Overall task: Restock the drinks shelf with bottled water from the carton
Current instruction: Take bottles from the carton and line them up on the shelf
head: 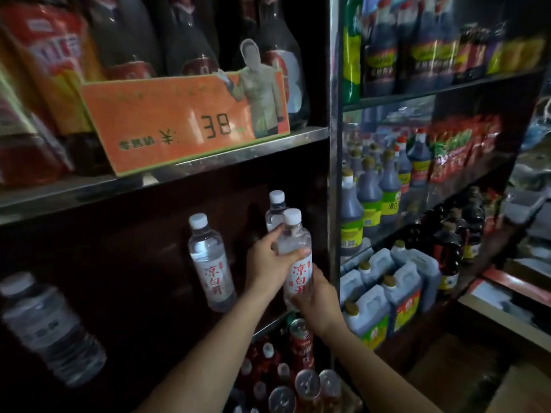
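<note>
My left hand (269,257) and right hand (316,299) closed together around one water bottle (295,257) at the right end of the middle shelf (89,195), left hand on its upper part and right hand lower down, with a second bottle (275,210) just behind it and a third (210,263) standing apart to the left. A price sign (185,120) leaned on the shelf above, in front of large bottles (190,34), while cans (301,341) sat on the shelf below my wrists. Another bottle (50,326) stood far left, and jugs (384,296) filled the neighbouring rack to the right.
</note>
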A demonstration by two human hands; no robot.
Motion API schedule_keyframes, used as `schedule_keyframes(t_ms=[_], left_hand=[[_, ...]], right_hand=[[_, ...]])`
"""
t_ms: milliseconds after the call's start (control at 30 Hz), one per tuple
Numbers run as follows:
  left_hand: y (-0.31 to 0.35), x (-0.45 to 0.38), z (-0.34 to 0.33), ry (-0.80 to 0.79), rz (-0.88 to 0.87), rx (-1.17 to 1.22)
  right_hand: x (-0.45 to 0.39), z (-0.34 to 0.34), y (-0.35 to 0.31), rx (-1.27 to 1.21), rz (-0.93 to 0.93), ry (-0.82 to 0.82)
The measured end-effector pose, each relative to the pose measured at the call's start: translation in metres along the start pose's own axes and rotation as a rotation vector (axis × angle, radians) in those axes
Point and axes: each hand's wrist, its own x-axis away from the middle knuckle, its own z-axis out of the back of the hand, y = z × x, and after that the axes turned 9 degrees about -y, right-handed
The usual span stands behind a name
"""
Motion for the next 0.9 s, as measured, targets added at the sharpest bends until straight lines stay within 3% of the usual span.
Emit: schedule_keyframes(t_ms=[200,367,600,900], left_hand=[[0.0,-0.024,-0.003,0.113,-0.01,-0.321],[-0.011,-0.047,-0.002,-0.014,-0.048,-0.068],[-0.021,-0.087,0.002,0.051,-0.045,-0.098],[-0.016,-0.086,-0.001,0.061,-0.001,-0.148]], right_hand=[[-0.018,-0.008,0.002,0.047,-0.083,0.13],[-0.041,-0.011,-0.003,0.188,-0.087,0.104],[-0.082,-0.015,-0.013,0.428,-0.115,0.062],[-0.087,-0.016,-0.013,0.519,-0.109,0.101]])
